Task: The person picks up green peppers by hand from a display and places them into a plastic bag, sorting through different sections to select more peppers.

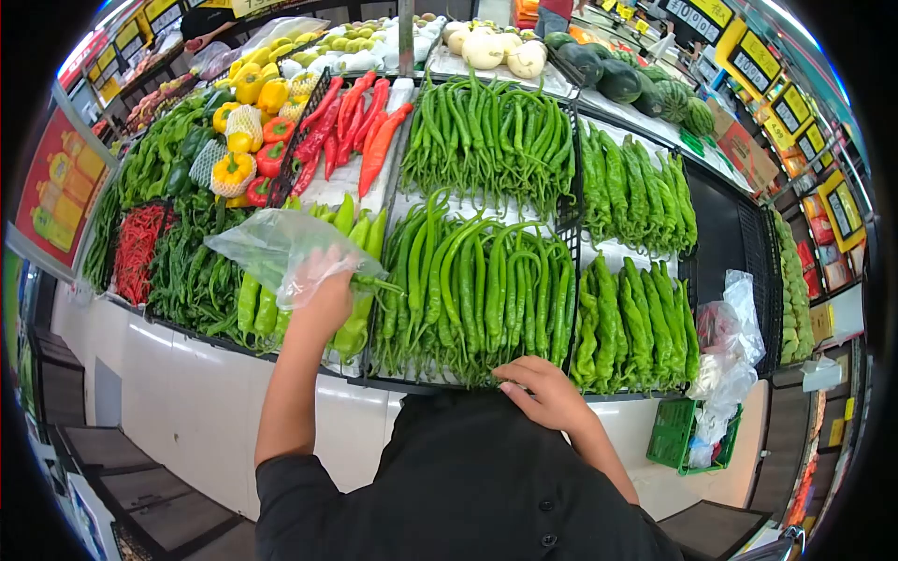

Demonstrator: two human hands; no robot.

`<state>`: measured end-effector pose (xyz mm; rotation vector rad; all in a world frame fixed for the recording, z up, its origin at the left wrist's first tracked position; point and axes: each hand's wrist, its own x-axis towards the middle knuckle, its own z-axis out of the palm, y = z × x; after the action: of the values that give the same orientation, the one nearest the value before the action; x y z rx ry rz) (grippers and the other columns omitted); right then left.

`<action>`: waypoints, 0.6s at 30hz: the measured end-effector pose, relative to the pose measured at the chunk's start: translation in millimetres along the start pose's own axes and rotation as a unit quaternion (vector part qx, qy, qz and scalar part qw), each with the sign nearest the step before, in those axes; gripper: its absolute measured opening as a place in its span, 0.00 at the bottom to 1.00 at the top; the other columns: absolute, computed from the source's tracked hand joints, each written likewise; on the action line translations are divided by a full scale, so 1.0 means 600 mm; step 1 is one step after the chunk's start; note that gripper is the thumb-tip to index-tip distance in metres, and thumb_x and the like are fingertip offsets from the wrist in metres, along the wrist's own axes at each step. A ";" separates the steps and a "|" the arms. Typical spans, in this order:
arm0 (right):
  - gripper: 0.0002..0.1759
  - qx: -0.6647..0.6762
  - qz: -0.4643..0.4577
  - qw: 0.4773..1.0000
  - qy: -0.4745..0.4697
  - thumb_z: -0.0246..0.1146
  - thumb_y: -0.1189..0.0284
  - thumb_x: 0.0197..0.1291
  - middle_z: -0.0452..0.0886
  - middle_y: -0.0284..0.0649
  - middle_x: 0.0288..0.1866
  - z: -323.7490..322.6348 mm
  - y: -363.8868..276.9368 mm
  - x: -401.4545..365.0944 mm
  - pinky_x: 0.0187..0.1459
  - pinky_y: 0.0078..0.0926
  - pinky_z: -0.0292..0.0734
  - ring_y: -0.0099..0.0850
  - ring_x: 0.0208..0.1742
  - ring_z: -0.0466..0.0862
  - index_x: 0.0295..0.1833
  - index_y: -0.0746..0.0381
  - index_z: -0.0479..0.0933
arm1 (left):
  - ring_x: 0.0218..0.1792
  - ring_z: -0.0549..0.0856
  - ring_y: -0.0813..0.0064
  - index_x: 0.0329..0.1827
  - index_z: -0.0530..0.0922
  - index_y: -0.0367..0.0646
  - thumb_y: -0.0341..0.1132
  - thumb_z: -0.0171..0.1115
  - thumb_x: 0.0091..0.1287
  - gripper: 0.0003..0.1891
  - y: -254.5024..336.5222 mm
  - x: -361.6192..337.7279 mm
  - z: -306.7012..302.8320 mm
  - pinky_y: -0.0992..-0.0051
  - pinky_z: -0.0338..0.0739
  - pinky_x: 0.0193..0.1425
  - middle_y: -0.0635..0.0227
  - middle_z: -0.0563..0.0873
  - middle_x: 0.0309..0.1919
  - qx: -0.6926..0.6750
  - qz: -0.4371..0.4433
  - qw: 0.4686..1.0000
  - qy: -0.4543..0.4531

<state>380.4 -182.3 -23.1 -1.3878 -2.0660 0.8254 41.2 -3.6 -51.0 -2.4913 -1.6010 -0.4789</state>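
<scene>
**Item 1: plastic bag**. Thin, clear, crumpled. It is up in the air over the left-centre trays, above the pale green peppers. Your left hand is closed on it, with the film bunched in the fist. That hold probably keeps the loose end lifted off the produce. A green stalk lies at your fingertips, but it is unclear whether you are pinching it.

**Item 2: right hand**. It rests low against your dark garment, at the front edge of the display. The fingers are loosely bent and nothing shows in them. It looks parked, not working.

**Item 3: long green peppers**. They fill the tray between your hands, laid lengthwise in a fan with the stalks mostly pointing away from you. This is likely so that each one can be lifted singly.

**Item 4: neighbouring stock.**
- Wrinkled green peppers lie to the right.
- Long red peppers lie beyond the bag.
- Yellow bell peppers, some in foam netting, are up to the left.
- Small red chillies are at the far left.
- Black dividers keep the kinds apart.

**Item 5: surroundings.**
- Spare bags hang at the right end of the display, over a green basket.
- Melons sit at the back.
- Price tags run along the right-hand aisle.
</scene>
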 end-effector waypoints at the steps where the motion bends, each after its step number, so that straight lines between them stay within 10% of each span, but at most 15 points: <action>1: 0.13 0.002 0.006 1.000 0.002 0.62 0.70 0.67 0.83 0.46 0.46 0.001 -0.002 -0.002 0.53 0.40 0.76 0.47 0.50 0.82 0.54 0.63 0.81 | 0.55 0.78 0.45 0.50 0.83 0.46 0.27 0.61 0.58 0.16 0.004 0.011 -0.005 0.48 0.71 0.59 0.54 0.83 0.50 -0.010 -0.005 1.000 -0.028; 18: 0.15 0.009 -0.019 1.000 -0.011 0.57 0.64 0.72 0.82 0.42 0.45 0.014 0.022 -0.006 0.53 0.42 0.74 0.44 0.51 0.81 0.56 0.60 0.79 | 0.43 0.81 0.53 0.48 0.80 0.40 0.18 0.62 0.52 0.19 0.075 0.013 -0.224 0.61 0.77 0.49 0.58 0.85 0.44 -0.022 0.039 0.998 0.051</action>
<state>384.3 -183.6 -38.8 -1.3321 -2.0898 0.8458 59.5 -54.7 80.0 -2.5050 -1.4667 -0.6257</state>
